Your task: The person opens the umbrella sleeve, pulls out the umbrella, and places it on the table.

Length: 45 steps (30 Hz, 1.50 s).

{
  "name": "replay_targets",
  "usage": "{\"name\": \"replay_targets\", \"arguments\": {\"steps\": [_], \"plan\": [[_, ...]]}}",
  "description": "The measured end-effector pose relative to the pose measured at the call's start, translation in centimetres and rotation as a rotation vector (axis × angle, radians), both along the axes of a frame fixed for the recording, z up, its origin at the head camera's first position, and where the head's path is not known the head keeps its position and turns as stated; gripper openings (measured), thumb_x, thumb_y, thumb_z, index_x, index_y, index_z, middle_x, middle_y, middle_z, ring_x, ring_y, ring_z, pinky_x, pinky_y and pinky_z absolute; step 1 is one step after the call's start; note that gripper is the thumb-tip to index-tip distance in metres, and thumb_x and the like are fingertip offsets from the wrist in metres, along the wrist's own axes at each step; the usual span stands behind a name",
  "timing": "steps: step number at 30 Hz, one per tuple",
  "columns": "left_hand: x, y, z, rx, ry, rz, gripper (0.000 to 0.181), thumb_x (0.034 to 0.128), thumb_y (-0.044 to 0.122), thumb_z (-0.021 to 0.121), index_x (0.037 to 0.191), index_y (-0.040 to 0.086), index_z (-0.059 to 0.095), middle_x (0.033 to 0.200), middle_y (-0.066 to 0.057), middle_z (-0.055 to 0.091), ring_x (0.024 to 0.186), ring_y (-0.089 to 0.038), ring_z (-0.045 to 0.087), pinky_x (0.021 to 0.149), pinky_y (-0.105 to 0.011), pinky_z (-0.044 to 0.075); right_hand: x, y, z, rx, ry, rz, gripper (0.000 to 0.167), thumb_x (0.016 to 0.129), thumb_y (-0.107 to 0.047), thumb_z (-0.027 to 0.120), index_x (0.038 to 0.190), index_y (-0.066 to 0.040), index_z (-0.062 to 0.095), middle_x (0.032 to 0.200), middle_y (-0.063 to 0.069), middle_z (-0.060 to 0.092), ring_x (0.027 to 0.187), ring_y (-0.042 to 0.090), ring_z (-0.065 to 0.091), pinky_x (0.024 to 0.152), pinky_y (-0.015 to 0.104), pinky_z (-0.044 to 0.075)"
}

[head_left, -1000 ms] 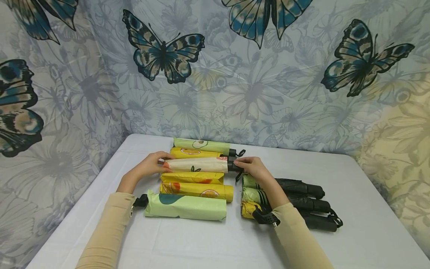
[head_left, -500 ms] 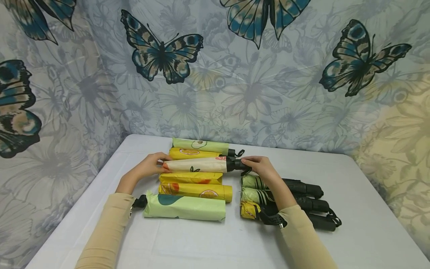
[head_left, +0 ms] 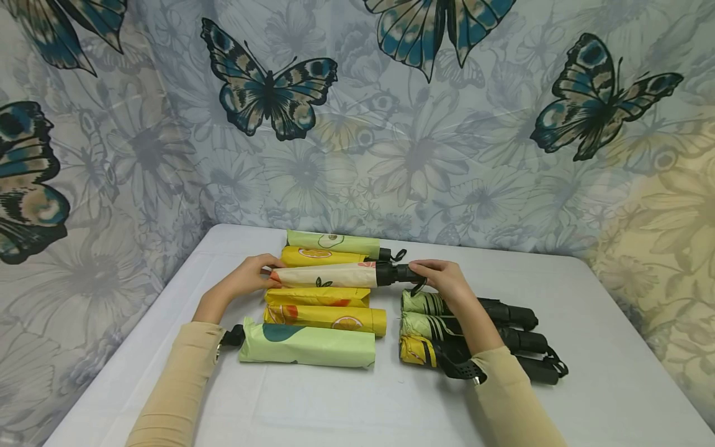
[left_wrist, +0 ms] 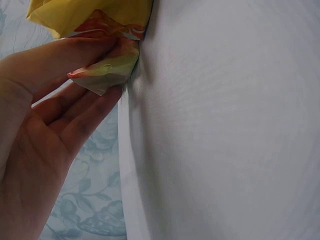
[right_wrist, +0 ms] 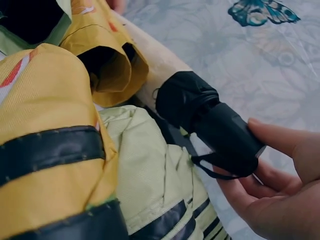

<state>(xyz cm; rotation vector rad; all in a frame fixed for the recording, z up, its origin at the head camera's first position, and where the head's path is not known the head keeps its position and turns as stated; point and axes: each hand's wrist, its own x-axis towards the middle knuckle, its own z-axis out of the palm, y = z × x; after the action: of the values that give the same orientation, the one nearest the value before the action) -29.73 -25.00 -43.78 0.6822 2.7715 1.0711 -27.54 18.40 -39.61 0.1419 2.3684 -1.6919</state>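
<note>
1. The cream sleeve (head_left: 324, 274) lies across the left part of the table, in the middle of a row of sleeves. From its right mouth comes out a folded umbrella (head_left: 393, 274), its black handle (right_wrist: 230, 137) fully outside; how much remains within is hidden.

2. The left hand (head_left: 246, 276) pinches the far left end of the sleeve between thumb and fingers, I suppose so that the fabric stays in place against a pull.

3. The right hand (head_left: 447, 279) grasps the handle's end with thumb and fingertips, and the strap (right_wrist: 215, 172) hangs beside it. With the hands at opposite ends, the thing is probably easier to hold straight.

4. Behind are a yellow sleeve (head_left: 304, 256) and an avocado sleeve (head_left: 357, 244), both with black ends showing at right.

5. In front are two yellow sleeves (head_left: 326, 318) and a light green sleeve (head_left: 313, 347), seemingly set parallel for order.

6. At right, three bare umbrellas (head_left: 516, 315) lie side by side, perhaps grouped apart from the sleeves on purpose.

7. Under all is the white table (head_left: 313, 410); behind it, a butterfly cloth (head_left: 419, 155).
</note>
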Motion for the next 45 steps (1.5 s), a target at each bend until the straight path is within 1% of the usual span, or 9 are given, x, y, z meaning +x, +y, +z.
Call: {"name": "replay_targets", "arguments": {"steps": [8, 11, 15, 18, 21, 25, 29, 32, 45], "plan": [[0.0, 0.1, -0.1, -0.003, -0.002, 0.01, 0.039, 0.0831, 0.007, 0.076, 0.12, 0.002, 0.065, 0.119, -0.018, 0.063, 0.113, -0.037, 0.059, 0.097, -0.045, 0.054, 0.4, 1.1, 0.2, -0.069, 0.012, -0.034, 0.06, 0.094, -0.037, 0.065, 0.139, 0.0, 0.052, 0.155, 0.016, 0.036, 0.146, 0.031, 0.032, 0.121, 0.046, 0.03], [0.0, 0.1, -0.1, -0.001, 0.0, 0.007, 0.039, 0.0835, 0.007, 0.076, 0.12, 0.0, 0.064, 0.12, -0.019, 0.062, 0.114, -0.038, 0.059, 0.097, -0.046, 0.054, 0.5, 1.5, 0.3, -0.103, 0.008, -0.049, 0.061, 0.094, -0.037, 0.064, 0.14, 0.001, 0.05, 0.154, 0.017, 0.036, 0.141, 0.029, 0.039, 0.12, 0.044, 0.032], [0.0, 0.1, -0.1, 0.007, -0.001, 0.008, 0.038, 0.0835, 0.008, 0.076, 0.119, 0.0, 0.064, 0.12, -0.02, 0.062, 0.114, -0.039, 0.059, 0.097, -0.046, 0.054, 0.6, 2.0, 0.4, -0.135, 0.012, -0.067, 0.062, 0.095, -0.037, 0.064, 0.141, 0.001, 0.048, 0.152, 0.018, 0.039, 0.114, 0.01, 0.06, 0.117, 0.041, 0.037], [0.0, 0.2, -0.2, 0.007, 0.004, 0.011, 0.038, 0.0831, 0.008, 0.076, 0.119, 0.0, 0.065, 0.119, -0.019, 0.063, 0.113, -0.038, 0.06, 0.097, -0.045, 0.054, 0.8, 2.3, 0.4, -0.143, 0.02, -0.073, 0.063, 0.094, -0.038, 0.064, 0.141, 0.001, 0.048, 0.15, 0.018, 0.041, 0.092, -0.004, 0.062, 0.116, 0.04, 0.038], [0.0, 0.2, -0.2, 0.006, 0.011, 0.009, 0.039, 0.083, 0.009, 0.077, 0.119, -0.001, 0.065, 0.118, -0.019, 0.063, 0.113, -0.038, 0.061, 0.096, -0.044, 0.055, 0.9, 2.7, 0.6, -0.132, 0.029, -0.076, 0.065, 0.094, -0.039, 0.064, 0.142, 0.001, 0.047, 0.148, 0.016, 0.042, 0.088, -0.01, 0.06, 0.116, 0.039, 0.038], [0.0, 0.1, -0.2, 0.013, 0.003, 0.002, 0.039, 0.0828, 0.008, 0.077, 0.119, -0.002, 0.064, 0.118, -0.02, 0.062, 0.112, -0.039, 0.061, 0.096, -0.045, 0.055, 1.1, 3.3, 0.9, -0.12, 0.037, -0.085, 0.065, 0.094, -0.04, 0.064, 0.141, 0.001, 0.048, 0.138, 0.009, 0.05, 0.089, -0.009, 0.061, 0.112, 0.034, 0.042], [0.0, 0.1, -0.1, 0.014, -0.003, 0.003, 0.04, 0.0827, 0.007, 0.077, 0.119, -0.002, 0.064, 0.119, -0.02, 0.062, 0.113, -0.04, 0.06, 0.096, -0.045, 0.055, 1.3, 4.0, 1.0, -0.128, 0.046, -0.11, 0.067, 0.092, -0.039, 0.066, 0.141, 0.003, 0.048, 0.122, -0.002, 0.055, 0.086, -0.006, 0.063, 0.101, 0.023, 0.048], [0.0, 0.1, -0.1, 0.009, -0.008, 0.013, 0.041, 0.0825, 0.008, 0.077, 0.12, -0.001, 0.064, 0.119, -0.019, 0.062, 0.113, -0.039, 0.061, 0.096, -0.044, 0.055, 1.4, 4.4, 1.2, -0.139, 0.053, -0.128, 0.07, 0.091, -0.039, 0.068, 0.141, 0.005, 0.046, 0.117, -0.004, 0.055, 0.083, -0.006, 0.064, 0.093, 0.016, 0.048], [-0.1, -0.1, -0.3, 0.01, 0.011, -0.003, 0.038, 0.0831, 0.008, 0.076, 0.118, -0.003, 0.064, 0.117, -0.02, 0.062, 0.113, -0.04, 0.06, 0.096, -0.045, 0.055, 1.8, 6.9, 1.8, -0.257, 0.077, -0.171, 0.077, 0.09, -0.032, 0.071, 0.144, 0.011, 0.037, 0.096, -0.015, 0.058, 0.081, -0.005, 0.065, 0.079, 0.011, 0.053]]}}
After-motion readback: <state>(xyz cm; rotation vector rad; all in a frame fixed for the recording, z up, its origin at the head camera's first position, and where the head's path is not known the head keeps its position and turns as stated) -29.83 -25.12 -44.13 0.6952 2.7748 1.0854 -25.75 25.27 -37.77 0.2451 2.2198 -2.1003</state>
